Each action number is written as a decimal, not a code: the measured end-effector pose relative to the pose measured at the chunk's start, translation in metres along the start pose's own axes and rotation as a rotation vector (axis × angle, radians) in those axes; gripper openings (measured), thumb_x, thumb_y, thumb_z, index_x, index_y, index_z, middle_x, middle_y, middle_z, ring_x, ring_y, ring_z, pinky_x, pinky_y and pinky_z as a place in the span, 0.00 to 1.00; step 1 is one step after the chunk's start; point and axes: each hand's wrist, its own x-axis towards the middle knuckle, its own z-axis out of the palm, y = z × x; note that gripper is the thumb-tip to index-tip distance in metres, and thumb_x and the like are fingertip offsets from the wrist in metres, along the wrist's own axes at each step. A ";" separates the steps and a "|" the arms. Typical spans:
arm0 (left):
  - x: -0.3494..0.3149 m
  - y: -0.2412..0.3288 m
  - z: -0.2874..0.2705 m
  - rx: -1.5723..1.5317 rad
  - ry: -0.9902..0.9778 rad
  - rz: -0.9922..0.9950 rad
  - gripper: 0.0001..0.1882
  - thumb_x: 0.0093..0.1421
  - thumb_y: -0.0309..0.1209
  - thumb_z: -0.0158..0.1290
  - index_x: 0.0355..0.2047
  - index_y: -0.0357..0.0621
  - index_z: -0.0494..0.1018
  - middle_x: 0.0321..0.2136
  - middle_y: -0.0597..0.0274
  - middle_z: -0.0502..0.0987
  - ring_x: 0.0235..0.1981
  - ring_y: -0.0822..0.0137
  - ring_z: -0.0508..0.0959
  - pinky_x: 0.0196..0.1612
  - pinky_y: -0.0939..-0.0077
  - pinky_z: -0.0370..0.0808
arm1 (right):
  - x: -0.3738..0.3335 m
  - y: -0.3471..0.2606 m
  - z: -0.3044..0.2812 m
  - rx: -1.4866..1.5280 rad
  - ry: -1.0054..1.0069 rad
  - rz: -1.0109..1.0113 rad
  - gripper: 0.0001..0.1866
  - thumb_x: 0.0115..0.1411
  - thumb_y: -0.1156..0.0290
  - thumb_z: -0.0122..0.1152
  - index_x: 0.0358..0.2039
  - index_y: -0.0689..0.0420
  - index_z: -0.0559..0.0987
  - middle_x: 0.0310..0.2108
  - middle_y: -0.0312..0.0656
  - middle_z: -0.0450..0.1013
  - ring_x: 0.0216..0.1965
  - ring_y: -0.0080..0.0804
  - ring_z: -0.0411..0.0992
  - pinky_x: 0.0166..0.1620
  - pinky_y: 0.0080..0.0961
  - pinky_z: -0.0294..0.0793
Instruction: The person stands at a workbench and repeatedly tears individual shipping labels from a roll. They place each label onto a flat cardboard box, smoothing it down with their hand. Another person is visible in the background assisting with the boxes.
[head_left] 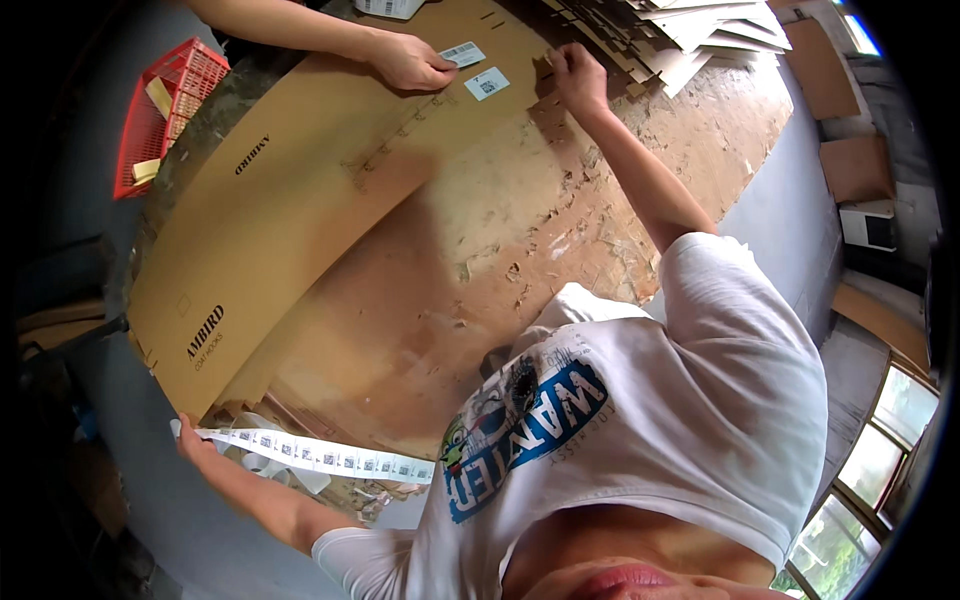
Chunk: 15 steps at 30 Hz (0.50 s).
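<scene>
A long flat brown cardboard sheet (230,230) with black print lies slantwise across the worktable. My left hand (188,438) is closed on the end of a long white strip of labels (330,459), beside the sheet's near left corner. My right hand (582,82) is at the sheet's far right end, its fingers curled inward; what they grip, if anything, is hidden. A white label (487,84) with a square code sits on the sheet between my right hand and another person's hand (410,62). That person's fingers touch a second white label (463,53).
Several stacked cardboard pieces (690,30) stand at the far right of the worn, peeling tabletop (520,220). A red plastic crate (170,110) with yellowish pieces is beyond the table's left edge. Brown cartons (858,168) are off to the right.
</scene>
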 end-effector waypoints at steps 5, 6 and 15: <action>0.012 0.022 -0.014 0.059 -0.012 0.071 0.19 0.52 0.33 0.62 0.37 0.31 0.71 0.28 0.56 0.73 0.27 0.64 0.72 0.27 0.64 0.71 | -0.071 -0.051 -0.045 0.732 -0.747 0.808 0.22 0.60 0.54 0.54 0.31 0.64 0.75 0.26 0.47 0.75 0.22 0.32 0.73 0.24 0.25 0.74; 0.013 0.025 -0.009 0.059 -0.026 0.064 0.18 0.52 0.33 0.62 0.36 0.31 0.71 0.28 0.57 0.72 0.26 0.64 0.72 0.26 0.64 0.71 | -0.089 -0.054 -0.042 0.800 -0.882 0.775 0.25 0.60 0.52 0.54 0.33 0.67 0.75 0.28 0.48 0.76 0.23 0.31 0.74 0.25 0.22 0.76; 0.013 0.050 -0.014 0.128 -0.063 0.096 0.15 0.54 0.31 0.60 0.35 0.32 0.70 0.25 0.60 0.71 0.23 0.68 0.70 0.24 0.66 0.69 | -0.161 -0.129 0.021 1.437 -1.262 1.153 0.26 0.61 0.50 0.50 0.43 0.64 0.69 0.36 0.47 0.72 0.41 0.43 0.73 0.47 0.37 0.74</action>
